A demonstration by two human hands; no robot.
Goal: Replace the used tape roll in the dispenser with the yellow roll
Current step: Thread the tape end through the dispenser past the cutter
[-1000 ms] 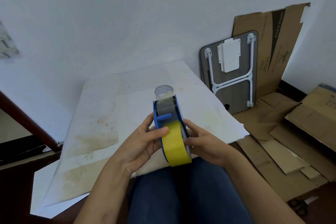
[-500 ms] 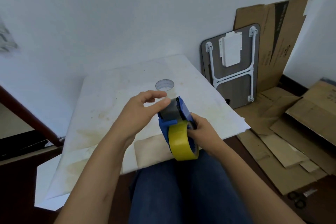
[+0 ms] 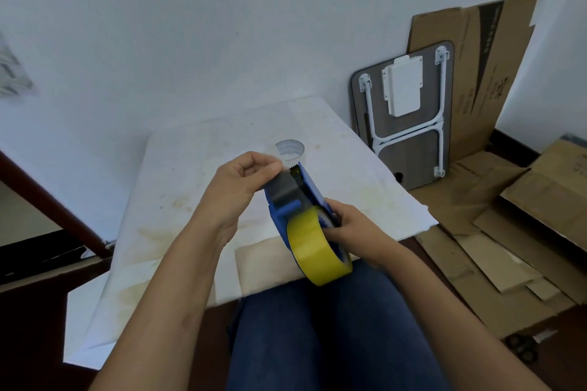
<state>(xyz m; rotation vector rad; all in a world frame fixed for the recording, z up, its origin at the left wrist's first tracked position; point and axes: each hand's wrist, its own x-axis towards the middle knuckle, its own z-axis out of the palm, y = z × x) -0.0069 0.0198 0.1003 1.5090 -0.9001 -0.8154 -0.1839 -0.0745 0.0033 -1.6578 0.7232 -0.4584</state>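
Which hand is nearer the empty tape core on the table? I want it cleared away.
Left. The left hand is just in front of the empty core; the right hand is farther back, holding the dispenser.

both forearms reach forward, bare, over the lap. the left hand [image 3: 242,179] is raised, fingers curled, thumb and forefinger pinched together in a tight grip at the top. the right hand [image 3: 352,228] sits lower and nearer the body, fingers wrapped in a closed grip, wrist bent slightly inward.

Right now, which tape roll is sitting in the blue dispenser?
The yellow tape roll is mounted in the blue tape dispenser. The other, a clear, nearly used-up roll, stands on the table behind the hands.
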